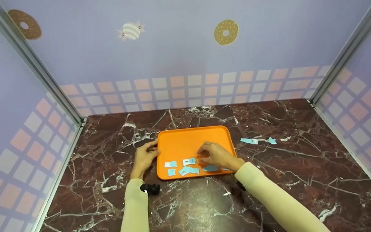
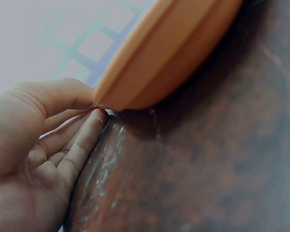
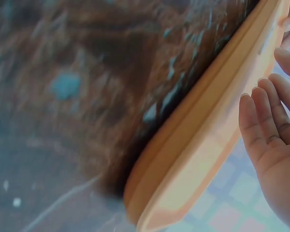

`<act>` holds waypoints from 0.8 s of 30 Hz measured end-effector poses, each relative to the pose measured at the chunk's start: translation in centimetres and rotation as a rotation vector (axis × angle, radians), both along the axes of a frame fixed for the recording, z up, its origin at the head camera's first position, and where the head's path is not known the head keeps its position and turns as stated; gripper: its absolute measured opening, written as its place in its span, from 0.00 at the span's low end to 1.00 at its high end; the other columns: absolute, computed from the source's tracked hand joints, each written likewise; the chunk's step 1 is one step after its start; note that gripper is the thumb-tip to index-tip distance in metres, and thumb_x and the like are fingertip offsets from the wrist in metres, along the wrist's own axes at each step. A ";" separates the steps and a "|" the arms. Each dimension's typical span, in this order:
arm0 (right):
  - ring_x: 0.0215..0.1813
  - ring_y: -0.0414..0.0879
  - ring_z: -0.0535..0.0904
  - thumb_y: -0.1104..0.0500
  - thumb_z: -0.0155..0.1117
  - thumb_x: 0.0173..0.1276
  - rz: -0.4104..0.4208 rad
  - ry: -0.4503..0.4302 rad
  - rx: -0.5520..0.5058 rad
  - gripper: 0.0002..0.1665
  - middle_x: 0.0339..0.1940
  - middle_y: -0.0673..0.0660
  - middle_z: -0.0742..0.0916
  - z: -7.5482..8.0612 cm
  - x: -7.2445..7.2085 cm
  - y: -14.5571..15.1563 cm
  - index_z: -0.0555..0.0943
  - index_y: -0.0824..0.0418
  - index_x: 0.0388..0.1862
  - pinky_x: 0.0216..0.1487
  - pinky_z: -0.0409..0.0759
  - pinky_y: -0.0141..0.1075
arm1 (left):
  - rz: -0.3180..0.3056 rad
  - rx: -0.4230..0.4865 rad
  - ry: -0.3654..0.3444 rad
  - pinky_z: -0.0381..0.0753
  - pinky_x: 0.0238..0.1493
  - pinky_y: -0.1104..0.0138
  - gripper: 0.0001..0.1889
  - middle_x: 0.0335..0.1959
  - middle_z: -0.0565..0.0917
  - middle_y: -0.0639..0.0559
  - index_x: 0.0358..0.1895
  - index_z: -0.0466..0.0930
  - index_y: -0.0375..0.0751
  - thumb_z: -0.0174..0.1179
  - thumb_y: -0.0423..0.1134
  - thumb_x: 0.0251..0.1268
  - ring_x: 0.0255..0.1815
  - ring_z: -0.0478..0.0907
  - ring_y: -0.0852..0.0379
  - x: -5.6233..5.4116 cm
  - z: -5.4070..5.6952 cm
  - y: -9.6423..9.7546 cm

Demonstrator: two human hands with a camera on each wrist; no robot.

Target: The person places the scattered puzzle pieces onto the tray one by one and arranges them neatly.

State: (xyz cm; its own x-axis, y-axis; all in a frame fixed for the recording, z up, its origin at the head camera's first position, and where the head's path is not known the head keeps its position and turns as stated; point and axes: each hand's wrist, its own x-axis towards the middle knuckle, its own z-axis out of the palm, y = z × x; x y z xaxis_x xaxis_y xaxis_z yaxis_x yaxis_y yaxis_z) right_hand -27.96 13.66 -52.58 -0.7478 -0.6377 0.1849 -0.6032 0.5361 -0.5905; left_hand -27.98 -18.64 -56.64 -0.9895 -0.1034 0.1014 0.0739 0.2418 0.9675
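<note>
An orange tray (image 1: 185, 141) lies on the marbled table, with several torn light-blue and white paper scraps along its near side. At the tray's left edge, my left hand (image 1: 144, 158) touches the rim with thumb and fingertips, seen close up on the tray's wall (image 2: 154, 53) in the left wrist view. Over the tray's right half is my right hand (image 1: 216, 155), its fingers bent loosely and thumb apart, with nothing seen between them. Its thumb is beside a blue-and-white scrap (image 1: 189, 161). A larger blue scrap (image 1: 189, 170) lies below that one. Part of another blue scrap (image 1: 210, 168) shows under my right hand.
Right of the tray, on the table, lie a blue-and-white paper strip (image 1: 249, 141) and a small blue scrap (image 1: 271, 140). A white paper bit (image 1: 226, 193) is in front of the tray. Patterned lilac walls (image 1: 179, 58) stand behind and on both sides.
</note>
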 end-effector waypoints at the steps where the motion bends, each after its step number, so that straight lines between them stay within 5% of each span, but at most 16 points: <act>1: 0.45 0.52 0.86 0.63 0.78 0.68 -0.001 0.001 -0.006 0.13 0.43 0.57 0.86 0.0 0.0 0.3 0.88 0.67 0.49 0.49 0.87 0.41 | -0.002 0.001 -0.004 0.85 0.42 0.73 0.23 0.49 0.88 0.31 0.64 0.84 0.27 0.68 0.22 0.64 0.49 0.88 0.40 0.0 0.0 0.0; 24: 0.42 0.56 0.85 0.69 0.79 0.65 -0.234 0.028 -0.138 0.13 0.40 0.59 0.86 0.8 -1.1 10.1 0.88 0.72 0.46 0.45 0.87 0.44 | 0.007 0.006 -0.030 0.84 0.40 0.75 0.23 0.47 0.88 0.31 0.64 0.84 0.29 0.68 0.22 0.64 0.48 0.88 0.40 -0.1 0.0 0.0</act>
State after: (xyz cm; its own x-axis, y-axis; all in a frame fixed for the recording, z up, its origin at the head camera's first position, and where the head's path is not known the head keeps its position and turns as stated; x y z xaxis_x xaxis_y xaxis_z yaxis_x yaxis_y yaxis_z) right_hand -29.06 23.78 -51.79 -0.8652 -0.4153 0.2809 -0.4896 0.5788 -0.6521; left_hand -28.11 -18.63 -56.65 -0.9913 -0.1111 0.0706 0.0427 0.2362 0.9708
